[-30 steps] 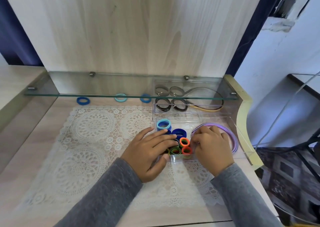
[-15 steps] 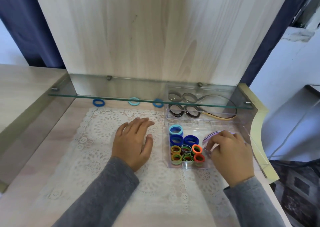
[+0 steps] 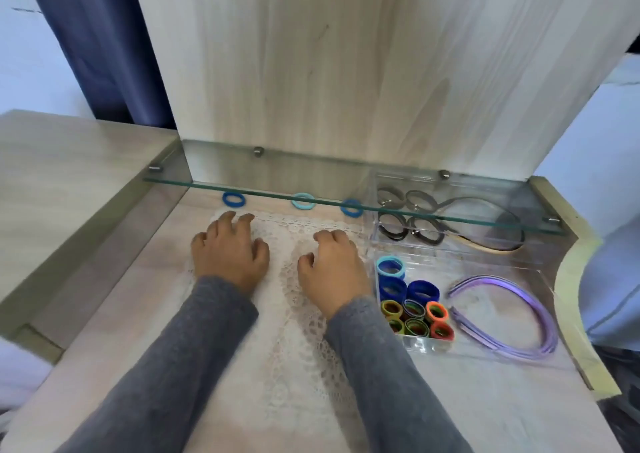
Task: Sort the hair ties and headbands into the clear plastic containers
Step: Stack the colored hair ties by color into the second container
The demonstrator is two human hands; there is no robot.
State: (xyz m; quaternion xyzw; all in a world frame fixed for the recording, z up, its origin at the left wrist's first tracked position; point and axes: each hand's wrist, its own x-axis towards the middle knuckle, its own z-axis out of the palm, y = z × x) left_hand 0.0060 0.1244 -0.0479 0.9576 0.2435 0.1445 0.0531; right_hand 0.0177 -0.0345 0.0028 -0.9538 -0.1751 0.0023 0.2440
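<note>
Hair ties (image 3: 303,200) lie loose in a row just beyond the fingertips, three of them: two blue and one light blue, under the front edge of a glass shelf (image 3: 242,189). Just right of the right hand (image 3: 334,265), a clear box (image 3: 424,345) holds nine more on edge: one light blue, two dark blue, six small striped or orange. Further right lie purple headbands (image 3: 519,314), stacked, their count unclear. Beyond that hand a second clear box (image 3: 450,250) holds four dark ties (image 3: 393,231) and a dark headband (image 3: 498,206). The left hand (image 3: 230,251) and the right rest apart on a lace mat (image 3: 294,331), fingers loosely bent, holding nothing.
</note>
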